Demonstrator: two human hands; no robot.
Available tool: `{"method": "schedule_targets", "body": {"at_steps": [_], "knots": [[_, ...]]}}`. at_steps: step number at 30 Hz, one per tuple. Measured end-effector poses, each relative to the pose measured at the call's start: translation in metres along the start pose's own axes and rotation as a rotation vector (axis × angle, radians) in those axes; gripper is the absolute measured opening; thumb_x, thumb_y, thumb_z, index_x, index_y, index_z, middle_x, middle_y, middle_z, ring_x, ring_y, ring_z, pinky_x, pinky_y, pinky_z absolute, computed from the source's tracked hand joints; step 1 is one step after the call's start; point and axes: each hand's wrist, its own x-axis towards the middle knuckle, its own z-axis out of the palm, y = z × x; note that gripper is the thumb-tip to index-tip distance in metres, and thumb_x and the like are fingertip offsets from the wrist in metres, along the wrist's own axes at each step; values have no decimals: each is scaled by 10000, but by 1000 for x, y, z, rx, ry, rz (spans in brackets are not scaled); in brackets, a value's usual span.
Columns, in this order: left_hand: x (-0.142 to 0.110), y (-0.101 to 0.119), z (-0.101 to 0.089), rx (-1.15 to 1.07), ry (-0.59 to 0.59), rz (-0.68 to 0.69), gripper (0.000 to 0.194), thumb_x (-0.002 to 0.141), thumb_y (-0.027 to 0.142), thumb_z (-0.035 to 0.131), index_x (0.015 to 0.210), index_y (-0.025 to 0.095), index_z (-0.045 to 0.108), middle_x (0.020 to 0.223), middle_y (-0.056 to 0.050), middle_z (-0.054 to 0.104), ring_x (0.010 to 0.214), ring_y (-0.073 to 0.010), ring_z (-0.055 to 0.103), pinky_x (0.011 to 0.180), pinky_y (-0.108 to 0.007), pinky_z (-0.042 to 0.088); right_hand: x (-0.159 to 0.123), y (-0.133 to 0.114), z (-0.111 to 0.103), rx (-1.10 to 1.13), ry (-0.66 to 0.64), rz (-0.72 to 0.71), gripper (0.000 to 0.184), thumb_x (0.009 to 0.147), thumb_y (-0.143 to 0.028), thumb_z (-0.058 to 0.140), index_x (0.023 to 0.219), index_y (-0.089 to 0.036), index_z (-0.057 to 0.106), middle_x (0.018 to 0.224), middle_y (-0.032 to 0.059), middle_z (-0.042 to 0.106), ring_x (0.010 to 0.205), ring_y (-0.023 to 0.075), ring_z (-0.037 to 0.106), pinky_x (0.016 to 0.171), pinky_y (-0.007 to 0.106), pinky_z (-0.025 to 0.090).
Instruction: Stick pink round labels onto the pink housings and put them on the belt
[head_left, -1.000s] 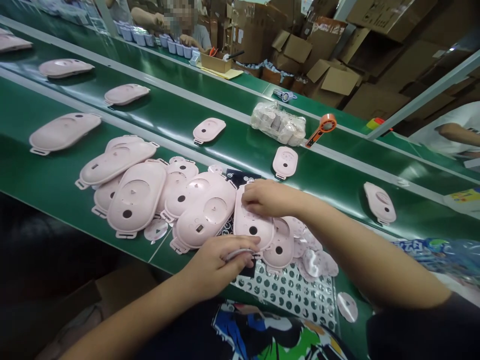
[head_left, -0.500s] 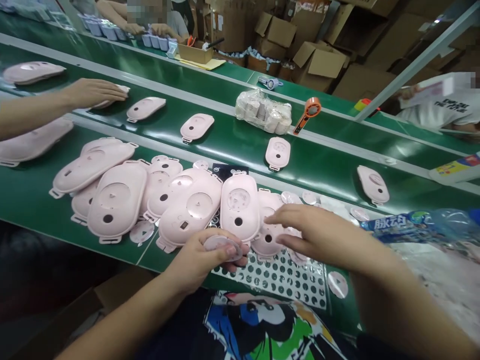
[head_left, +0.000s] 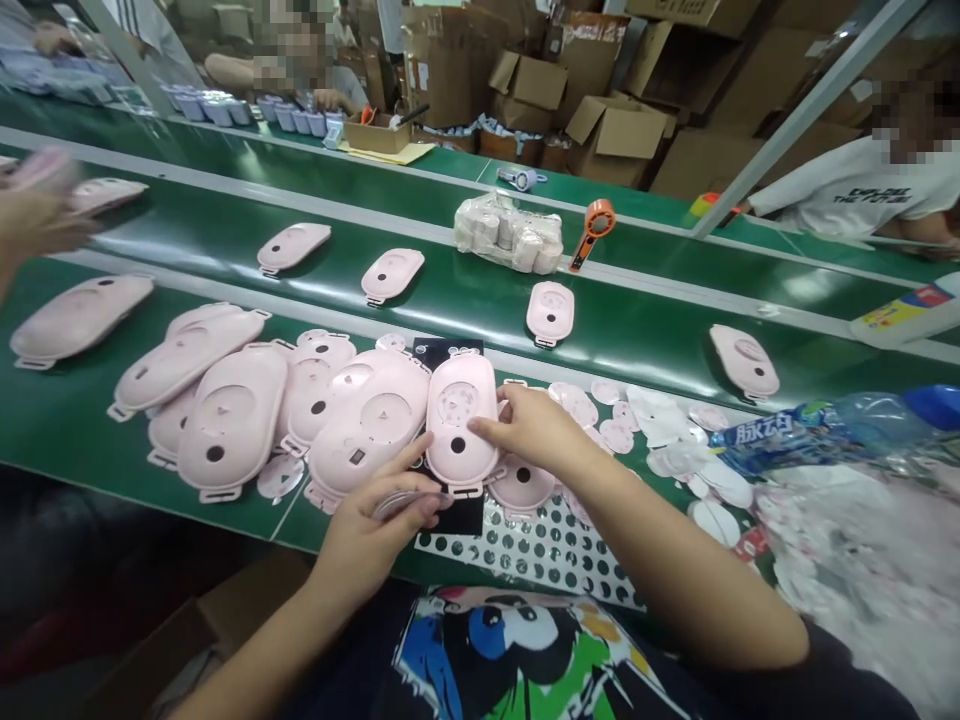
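Note:
My left hand (head_left: 379,520) pinches a round clear-and-pink sticker (head_left: 405,500), seen nearly edge-on. Its forefinger reaches to the lower left edge of a pale pink plastic cover (head_left: 456,465) with a round patterned recess and a dark hole. At that cover's right edge is my right hand (head_left: 529,430), thumb on the top face and fingers closed at the side. Another pink cover (head_left: 523,485) lies partly hidden beneath my right hand. To the left are several overlapping pink covers (head_left: 232,420). A perforated sheet of dark dots (head_left: 540,550) lies in front of me.
Several pink covers, one of them far right (head_left: 746,362), sit on the green belt (head_left: 645,340). Loose round stickers (head_left: 619,435) and a drink bottle (head_left: 832,430) lie at right. Behind are a wrapped bundle (head_left: 510,235) and an orange handheld fan (head_left: 596,230). A co-worker's hand (head_left: 34,225) moves at far left.
My right hand has moved left onto the edge of the pink cover. My left hand, still with the sticker, has shifted left. The co-worker's hand has lifted a cover away, blurred.

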Motion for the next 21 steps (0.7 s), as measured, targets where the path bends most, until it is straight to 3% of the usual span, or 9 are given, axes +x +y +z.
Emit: {"method": "schedule_targets", "body": {"at_steps": [3, 7, 9, 13, 15, 18, 21], "knots": [[-1, -1, -3, 2, -46, -37, 143, 788, 327, 726, 818, 187, 730, 1433, -96, 463, 834, -230, 704, 720, -297, 594, 3, 2, 6, 137, -45, 21, 334, 780, -392, 734, 963, -188, 544, 876, 42, 649, 664, 171, 624, 510, 262, 457], [1, 5, 1, 23, -103, -39, 200, 786, 355, 720, 770, 157, 732, 1413, -131, 481, 859, -243, 699, 742, -299, 589, 1, 5, 3, 320, -139, 68, 125, 906, -242, 591, 970, -171, 511, 772, 21, 654, 595, 121, 624, 461, 199, 474], [3, 8, 5, -6, -113, -60, 220, 769, 367, 731, 778, 147, 728, 1415, -142, 475, 885, -253, 692, 715, -293, 590, 3, 5, 1, 356, -141, 78, 188, 887, -254, 629, 1012, -161, 523, 756, 27, 658, 576, 126, 619, 441, 198, 476], [6, 13, 11, -5, -135, -99, 223, 736, 354, 758, 765, 136, 725, 1405, -155, 483, 939, -274, 678, 704, -288, 585, 6, 1, 4, 407, -131, 46, 455, 676, -232, 835, 1037, -154, 569, 754, 29, 662, 520, 139, 595, 397, 211, 466], [4, 17, 11, -3, -151, -114, 207, 718, 338, 776, 756, 139, 732, 1387, -157, 503, 906, -274, 687, 725, -311, 585, 3, 2, 5, 485, -153, 31, 456, 684, -188, 818, 1065, -151, 571, 771, 32, 666, 540, 139, 602, 410, 204, 470], [-2, 23, 8, -102, -122, -121, 188, 676, 323, 812, 737, 161, 740, 1196, -137, 651, 800, -251, 706, 709, -306, 579, -1, 8, -3, 651, -196, 24, 386, 773, -183, 742, 1118, -150, 574, 873, 59, 684, 656, 151, 645, 492, 210, 519], [-7, 28, 3, -236, -60, -118, 195, 632, 306, 845, 706, 164, 733, 844, -94, 731, 692, -212, 696, 633, -252, 552, 13, 14, -21, 790, -108, 35, 277, 871, -180, 641, 1137, -156, 567, 963, 67, 676, 717, 131, 650, 595, 224, 560]]}}
